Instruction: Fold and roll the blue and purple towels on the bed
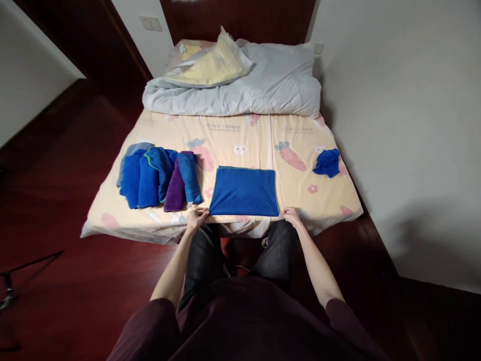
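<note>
Flat blue cloth [244, 191] lay by near edge of bed [313, 208]. Left hand [197, 218], right hand [290, 215] pinched near corners, fingers closed. Likely soft, light, floppy; corners seemed best hold.

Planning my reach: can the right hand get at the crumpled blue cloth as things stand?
Probably yes, after releasing the flat cloth: only patterned sheet shows between the right hand and the crumpled cloth.
</note>
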Demonstrator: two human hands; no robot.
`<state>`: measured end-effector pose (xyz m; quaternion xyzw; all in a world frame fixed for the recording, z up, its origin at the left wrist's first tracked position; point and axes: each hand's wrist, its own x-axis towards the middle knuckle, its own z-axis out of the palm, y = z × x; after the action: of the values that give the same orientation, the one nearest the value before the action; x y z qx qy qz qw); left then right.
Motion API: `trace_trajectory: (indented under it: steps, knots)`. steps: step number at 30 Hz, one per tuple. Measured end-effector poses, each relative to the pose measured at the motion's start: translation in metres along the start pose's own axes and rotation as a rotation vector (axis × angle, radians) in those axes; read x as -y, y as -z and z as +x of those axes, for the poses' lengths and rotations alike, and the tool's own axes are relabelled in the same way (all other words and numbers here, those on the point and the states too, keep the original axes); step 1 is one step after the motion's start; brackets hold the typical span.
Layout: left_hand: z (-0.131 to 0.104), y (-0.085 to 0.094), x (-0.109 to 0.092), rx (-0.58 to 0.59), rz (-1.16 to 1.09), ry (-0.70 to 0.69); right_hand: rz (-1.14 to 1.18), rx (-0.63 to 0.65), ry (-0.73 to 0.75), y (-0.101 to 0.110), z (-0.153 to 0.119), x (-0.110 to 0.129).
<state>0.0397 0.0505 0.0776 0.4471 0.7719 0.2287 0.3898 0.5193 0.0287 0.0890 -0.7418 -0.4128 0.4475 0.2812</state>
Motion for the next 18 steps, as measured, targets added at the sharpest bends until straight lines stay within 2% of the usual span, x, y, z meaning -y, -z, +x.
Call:
trace_trajectory:
  steps: [4,7,9,13,18]
  knots:
    - [0.003,-0.001,-0.01,0.1,0.075,-0.041,0.01,0.078,-0.05,0.002,0.001,0.004]
    - [0.016,-0.005,-0.032,0.124,0.169,-0.083,0.05,0.125,-0.082,0.001,0.008,0.011]
    - [0.03,-0.007,-0.05,0.115,0.22,-0.106,0.094,0.108,-0.115,0.0,0.017,0.017]
    - [0.072,-0.014,-0.087,0.083,0.234,-0.108,0.162,-0.007,-0.123,-0.003,0.047,0.031]
    - [0.139,-0.027,-0.116,0.039,0.187,-0.104,0.204,-0.045,-0.08,-0.009,0.1,0.052]
